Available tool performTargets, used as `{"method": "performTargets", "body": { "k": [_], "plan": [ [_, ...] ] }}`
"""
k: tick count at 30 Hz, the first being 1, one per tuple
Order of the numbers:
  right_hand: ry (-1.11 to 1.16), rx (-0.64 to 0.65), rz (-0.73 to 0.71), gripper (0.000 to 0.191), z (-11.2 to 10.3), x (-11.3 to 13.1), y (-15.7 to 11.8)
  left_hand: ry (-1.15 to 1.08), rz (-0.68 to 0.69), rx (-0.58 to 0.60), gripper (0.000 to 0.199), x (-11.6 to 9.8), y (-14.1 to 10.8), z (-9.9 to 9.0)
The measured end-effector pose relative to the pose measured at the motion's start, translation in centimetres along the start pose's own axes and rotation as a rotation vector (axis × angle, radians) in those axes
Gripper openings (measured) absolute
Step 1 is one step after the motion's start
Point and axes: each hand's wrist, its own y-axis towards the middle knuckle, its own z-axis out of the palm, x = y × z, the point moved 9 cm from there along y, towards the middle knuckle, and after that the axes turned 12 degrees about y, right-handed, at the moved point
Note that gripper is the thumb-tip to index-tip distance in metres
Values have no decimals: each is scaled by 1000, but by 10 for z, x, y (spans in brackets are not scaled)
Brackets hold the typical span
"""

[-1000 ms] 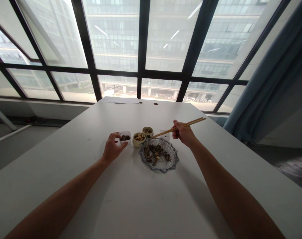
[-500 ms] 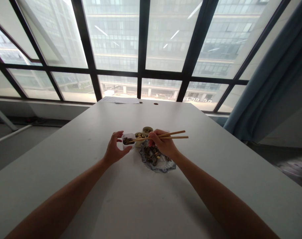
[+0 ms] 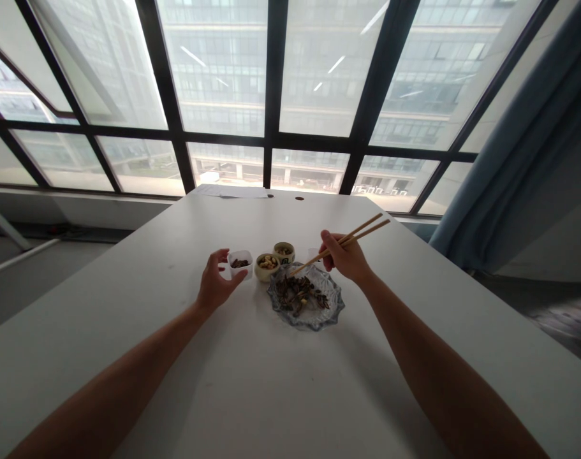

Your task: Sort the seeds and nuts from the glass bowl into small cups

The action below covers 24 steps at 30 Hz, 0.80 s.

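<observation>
Dark-framed glass windows [image 3: 218, 70] stand beyond a smooth, matte white table [image 3: 252, 382]; blue fabric curtain [image 3: 505, 166] hangs at right. Left hand [image 3: 217, 285]: thumb and fingers curved about a squarish white cup [image 3: 241, 273] of dark pieces, thumb at its near side; grip pressure cannot be told. Right hand [image 3: 345, 258]: pinching slender wooden chopsticks [image 3: 354, 237], tips down over the far-left rim of the clear, scalloped glass dish [image 3: 337, 312]. Dish holds slender dark pieces [image 3: 297, 293], lying below and left of the right hand. Two round cream bowls [image 3: 265, 275], filled, sit between cup and dish, toward the far side.
</observation>
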Motion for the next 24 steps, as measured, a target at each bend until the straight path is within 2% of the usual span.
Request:
{"method": "performTargets", "body": {
  "k": [4,8,16,24],
  "plan": [
    [-50,83,89,67,4,-13,1,75,-60,-3,61,6,2,-2],
    [-60,145,140,68,13,-22,-1,58,-121,12,58,11,2,-1],
    [-59,208,165,65,26,-35,-5,-38,-172,23,55,18,1,3],
    [-61,247,165,62,33,-37,-8,-93,-213,53,57,18,0,6]
  ]
}}
